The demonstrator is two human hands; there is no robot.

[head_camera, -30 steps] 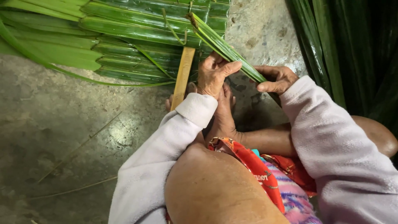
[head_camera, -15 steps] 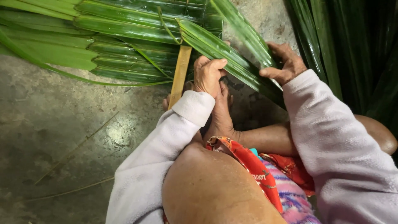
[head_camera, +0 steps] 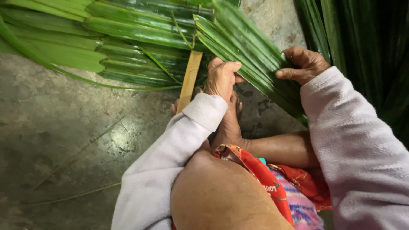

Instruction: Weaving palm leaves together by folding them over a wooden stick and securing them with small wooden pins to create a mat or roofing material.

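Observation:
My left hand (head_camera: 222, 78) pinches the lower edge of a long folded green palm leaf (head_camera: 238, 44) that slants from top centre down to the right. My right hand (head_camera: 303, 64) grips the same leaf farther right, fingers curled over its edge. The leaf's upper end meets a row of folded leaves (head_camera: 136, 47) fastened along a pale wooden slat (head_camera: 189, 81). My bare foot (head_camera: 228, 121) rests on the floor under my left hand, beside the slat's near end.
A bundle of dark green loose leaves (head_camera: 366, 55) stands at the right. The floor (head_camera: 64, 123) is grey concrete with thin leaf ribs (head_camera: 76, 155) lying on it at the left. My knees and patterned cloth fill the lower frame.
The leaf has swung from a narrow strip to a wider spread across both hands. My right hand has moved up and to the right along it; my left hand stayed near the slat.

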